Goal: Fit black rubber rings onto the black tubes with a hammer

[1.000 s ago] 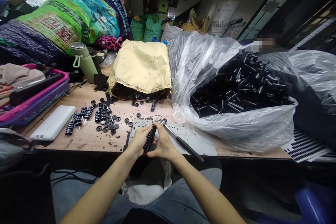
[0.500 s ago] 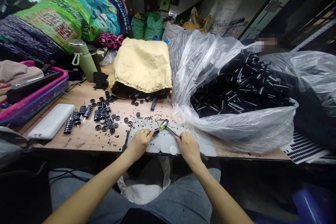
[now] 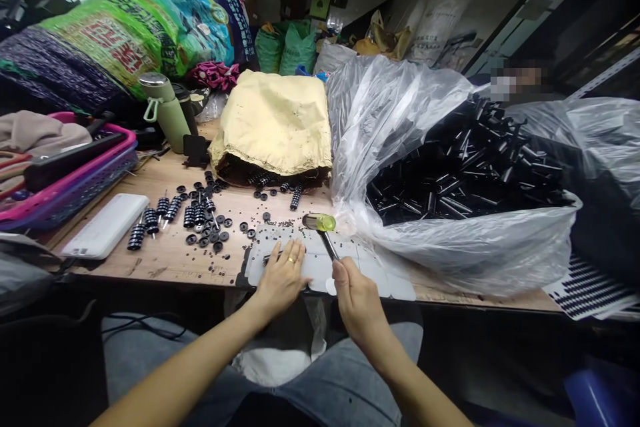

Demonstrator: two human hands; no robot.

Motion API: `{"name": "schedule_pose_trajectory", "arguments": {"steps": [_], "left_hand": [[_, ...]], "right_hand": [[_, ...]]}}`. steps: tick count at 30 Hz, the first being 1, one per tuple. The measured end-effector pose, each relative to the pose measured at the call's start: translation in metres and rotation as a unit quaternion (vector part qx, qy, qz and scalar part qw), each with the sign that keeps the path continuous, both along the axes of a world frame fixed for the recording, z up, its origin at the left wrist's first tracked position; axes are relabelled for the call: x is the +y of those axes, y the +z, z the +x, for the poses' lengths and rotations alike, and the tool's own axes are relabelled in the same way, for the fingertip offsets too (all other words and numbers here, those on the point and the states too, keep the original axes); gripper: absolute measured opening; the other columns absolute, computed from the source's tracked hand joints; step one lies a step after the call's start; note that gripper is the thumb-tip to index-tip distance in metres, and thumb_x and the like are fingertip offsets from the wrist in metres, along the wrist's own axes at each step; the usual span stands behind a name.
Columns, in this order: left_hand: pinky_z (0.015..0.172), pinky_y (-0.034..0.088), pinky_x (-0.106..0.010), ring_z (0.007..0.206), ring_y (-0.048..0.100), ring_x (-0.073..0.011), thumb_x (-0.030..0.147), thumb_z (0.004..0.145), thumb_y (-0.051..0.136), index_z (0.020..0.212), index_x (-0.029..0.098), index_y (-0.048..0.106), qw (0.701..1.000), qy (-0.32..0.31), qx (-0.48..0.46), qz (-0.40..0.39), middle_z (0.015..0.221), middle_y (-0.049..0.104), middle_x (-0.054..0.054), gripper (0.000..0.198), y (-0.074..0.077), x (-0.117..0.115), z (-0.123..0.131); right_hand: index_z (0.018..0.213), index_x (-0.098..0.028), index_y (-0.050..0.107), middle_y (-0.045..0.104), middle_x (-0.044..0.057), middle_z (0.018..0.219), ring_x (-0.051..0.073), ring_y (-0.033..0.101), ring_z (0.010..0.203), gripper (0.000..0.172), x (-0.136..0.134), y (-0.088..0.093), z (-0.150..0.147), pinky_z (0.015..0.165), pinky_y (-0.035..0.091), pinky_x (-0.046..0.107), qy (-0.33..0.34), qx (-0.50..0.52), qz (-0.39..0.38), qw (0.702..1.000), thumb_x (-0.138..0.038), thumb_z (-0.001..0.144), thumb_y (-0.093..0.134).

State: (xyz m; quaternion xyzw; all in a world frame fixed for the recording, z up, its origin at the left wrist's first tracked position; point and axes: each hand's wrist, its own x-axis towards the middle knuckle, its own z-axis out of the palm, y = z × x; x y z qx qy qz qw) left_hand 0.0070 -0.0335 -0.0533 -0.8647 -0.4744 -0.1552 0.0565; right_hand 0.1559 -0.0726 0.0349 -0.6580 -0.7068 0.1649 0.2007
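My right hand (image 3: 361, 295) is wrapped round the handle of a small hammer (image 3: 320, 222) with a metal and yellow-green head, held up over the grey mat (image 3: 370, 267). On the left part of that mat my left hand (image 3: 283, 277) lies palm down, its fingers stretched forward. A short black tube (image 3: 270, 257) lies under these fingers, mostly covered by them. Tiny black rings (image 3: 285, 223) are scattered at the back of the mat. Left of it lie loose black discs (image 3: 215, 237) and several stacks of black discs on metal pins (image 3: 173, 208).
A clear plastic bag (image 3: 450, 247) full of black tubes fills the right side. Behind the mat lies a yellow cloth sack (image 3: 280, 123). A white power bank (image 3: 107, 225), a pink basket (image 3: 115, 137) and a green flask (image 3: 170, 113) stand at left.
My left hand has gone from gripping the black tube upright-tilted near the hammer to lying flat over it on the mat. The hammer has risen, its head turned with the yellow-green end to the right.
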Motion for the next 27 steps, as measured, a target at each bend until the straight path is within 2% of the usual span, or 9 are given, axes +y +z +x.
{"name": "schedule_pose_trajectory", "arguments": {"steps": [2, 6, 9, 13, 15, 19, 20, 23, 27], "left_hand": [[0.102, 0.020, -0.044, 0.126, 0.027, -0.0267, 0.036, 0.083, 0.034, 0.128, 0.003, 0.034, 1.000, -0.003, 0.001, -0.009, 0.133, 0.037, -0.018, 0.056, -0.006, -0.002, 0.007], [0.102, 0.023, -0.039, 0.125, 0.031, -0.0230, 0.021, 0.082, 0.032, 0.128, 0.004, 0.034, 1.000, -0.014, 0.004, -0.021, 0.133, 0.039, -0.016, 0.050, -0.014, 0.002, 0.009], [0.091, 0.036, -0.037, 0.114, 0.044, -0.0229, 0.015, 0.081, 0.032, 0.123, 0.008, 0.043, 0.997, -0.007, -0.027, -0.068, 0.121, 0.051, -0.015, 0.043, -0.004, 0.005, 0.005], [0.073, 0.043, -0.033, 0.087, 0.056, -0.0215, 0.022, 0.083, 0.039, 0.105, 0.018, 0.057, 0.981, -0.013, -0.081, -0.175, 0.089, 0.063, -0.008, 0.029, 0.027, 0.016, -0.008], [0.071, 0.043, -0.031, 0.084, 0.055, -0.0213, 0.035, 0.083, 0.042, 0.104, 0.019, 0.057, 0.972, -0.020, -0.102, -0.212, 0.089, 0.062, -0.008, 0.030, 0.040, 0.039, -0.018], [0.076, 0.041, -0.032, 0.096, 0.050, -0.0238, 0.033, 0.086, 0.034, 0.109, 0.010, 0.051, 0.949, 0.242, -0.143, -0.144, 0.106, 0.054, -0.016, 0.036, 0.050, 0.120, -0.038], [0.080, 0.039, -0.035, 0.100, 0.047, -0.0263, 0.030, 0.086, 0.035, 0.108, 0.008, 0.051, 0.945, 0.264, -0.144, -0.131, 0.107, 0.052, -0.018, 0.035, 0.050, 0.140, -0.041], [0.085, 0.036, -0.039, 0.105, 0.043, -0.0304, 0.024, 0.082, 0.042, 0.101, 0.005, 0.052, 0.944, 0.267, -0.147, -0.128, 0.105, 0.052, -0.020, 0.029, 0.044, 0.187, -0.041], [0.088, 0.031, -0.043, 0.104, 0.044, -0.0306, 0.013, 0.076, 0.045, 0.096, 0.006, 0.053, 0.944, 0.241, -0.163, -0.158, 0.098, 0.056, -0.020, 0.022, 0.034, 0.214, -0.032]], "right_hand": [[0.076, -0.019, 0.045, 0.055, 0.003, 0.060, 0.015, 0.051, 0.051, 0.042, -0.003, 0.004, -0.016, 0.050, 0.030, 0.023, 0.048, 0.020, 0.013, 0.999, -0.041, 0.092, 0.012], [0.080, -0.017, 0.051, 0.061, 0.007, 0.064, 0.019, 0.056, 0.054, 0.041, -0.002, -0.014, -0.038, 0.049, 0.027, 0.025, 0.134, -0.074, -0.068, 0.986, -0.039, 0.092, 0.018], [0.080, -0.019, 0.051, 0.062, 0.005, 0.064, 0.019, 0.058, 0.057, 0.043, 0.006, -0.022, -0.033, 0.050, 0.027, 0.025, 0.112, -0.094, -0.086, 0.985, -0.039, 0.093, 0.016], [0.076, -0.020, 0.047, 0.059, 0.002, 0.061, 0.017, 0.057, 0.057, 0.043, 0.022, -0.021, -0.003, 0.050, 0.026, 0.024, 0.028, -0.106, -0.065, 0.992, -0.044, 0.092, 0.015], [0.074, -0.020, 0.047, 0.059, 0.002, 0.062, 0.017, 0.056, 0.057, 0.041, 0.030, -0.027, 0.014, 0.050, 0.025, 0.024, -0.009, -0.145, -0.066, 0.987, -0.044, 0.092, 0.018], [0.072, -0.020, 0.047, 0.059, 0.003, 0.069, 0.017, 0.055, 0.062, 0.038, 0.038, -0.051, 0.031, 0.051, 0.026, 0.025, -0.054, -0.209, -0.043, 0.976, -0.045, 0.090, 0.026], [0.071, -0.020, 0.048, 0.058, 0.004, 0.072, 0.018, 0.055, 0.066, 0.037, 0.038, -0.057, 0.032, 0.052, 0.028, 0.025, -0.052, -0.215, -0.024, 0.975, -0.045, 0.090, 0.028], [0.072, -0.020, 0.049, 0.056, 0.005, 0.077, 0.019, 0.053, 0.075, 0.032, 0.041, -0.067, 0.032, 0.060, 0.035, 0.026, -0.031, -0.203, 0.034, 0.978, -0.044, 0.088, 0.035], [0.082, -0.019, 0.051, 0.055, 0.006, 0.081, 0.019, 0.050, 0.079, 0.024, 0.068, -0.054, 0.047, 0.068, 0.037, 0.029, -0.034, -0.148, 0.087, 0.984, -0.039, 0.086, 0.040]]}}
